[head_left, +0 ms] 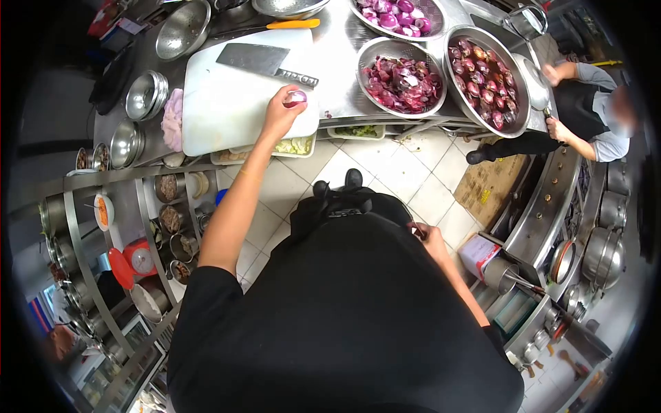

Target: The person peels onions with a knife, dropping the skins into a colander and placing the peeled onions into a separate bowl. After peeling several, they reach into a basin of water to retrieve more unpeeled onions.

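My left hand [278, 117] is closed around a red onion [295, 98], held over the right edge of a white cutting board [224, 103]. A cleaver [255, 59] lies flat on the board just beyond that hand. My right hand [433, 242] is low at my right side, its fingers curled around something small and dark red that I cannot make out. Ahead on the steel counter, a bowl [362, 77] holds red onion skins. Beside it, a large bowl [521, 103] contains unpeeled red onions in dark liquid. Peeled onions fill a perforated colander [441, 15] behind them.
An orange-handled knife [292, 24] lies at the board's far edge, near steel bowls [183, 31] and a pink cloth [173, 120]. Another person [585, 103] at the right holds a strainer [531, 77]. Shelving [79, 230] stands left; tubs of cut vegetables [296, 146] sit under the counter.
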Demonstrator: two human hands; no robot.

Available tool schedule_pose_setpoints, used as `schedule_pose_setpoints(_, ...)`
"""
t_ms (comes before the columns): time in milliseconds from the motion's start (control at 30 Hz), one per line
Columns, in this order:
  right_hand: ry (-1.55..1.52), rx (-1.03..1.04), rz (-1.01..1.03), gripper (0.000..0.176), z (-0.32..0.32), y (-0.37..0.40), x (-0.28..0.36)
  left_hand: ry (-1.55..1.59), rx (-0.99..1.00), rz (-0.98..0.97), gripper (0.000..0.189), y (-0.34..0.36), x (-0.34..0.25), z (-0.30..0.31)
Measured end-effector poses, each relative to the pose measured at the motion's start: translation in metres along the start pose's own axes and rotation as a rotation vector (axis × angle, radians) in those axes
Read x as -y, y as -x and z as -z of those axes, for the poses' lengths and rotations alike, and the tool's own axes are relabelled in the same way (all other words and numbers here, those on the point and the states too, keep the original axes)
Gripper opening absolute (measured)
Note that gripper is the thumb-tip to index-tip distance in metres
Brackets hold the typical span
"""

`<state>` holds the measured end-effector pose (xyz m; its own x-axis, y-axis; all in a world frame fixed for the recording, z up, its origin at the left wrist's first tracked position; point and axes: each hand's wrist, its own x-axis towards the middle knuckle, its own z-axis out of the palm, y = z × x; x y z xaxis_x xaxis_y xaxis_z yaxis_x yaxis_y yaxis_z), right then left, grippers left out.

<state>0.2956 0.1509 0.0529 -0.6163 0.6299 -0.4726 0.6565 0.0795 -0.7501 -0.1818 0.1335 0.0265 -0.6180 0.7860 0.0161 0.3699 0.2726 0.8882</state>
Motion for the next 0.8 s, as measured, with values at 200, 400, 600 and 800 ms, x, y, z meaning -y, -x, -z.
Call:
schedule_pose_setpoints(200, 0.154, 0.049, 0.043, 0.023, -0.017, -0.063, 0.02, 0.858, 0.379, 0.274, 0.035, 0.062, -0.048, 0.003)
schedule_pose_setpoints(400, 0.047, 0.506, 0.198, 0.018, -0.001, -0.101, 0.066, 1.057, 0.288, 0.462, 0.034, 0.213, 0.02, -0.035)
schedule_pose_setpoints(600, 0.434, 0.48, 0.469, 0.01, -0.034, -0.126, 0.098, 1.37, 0.187, 0.606, 0.04, 0.258, 0.064, -0.032)
schedule_pose_setpoints(800, 0.527, 0.523, 0.637, 0.007, -0.05, -0.137, 0.118, 1.353, 0.034, 0.709, 0.041, 0.297, 0.042, -0.003)
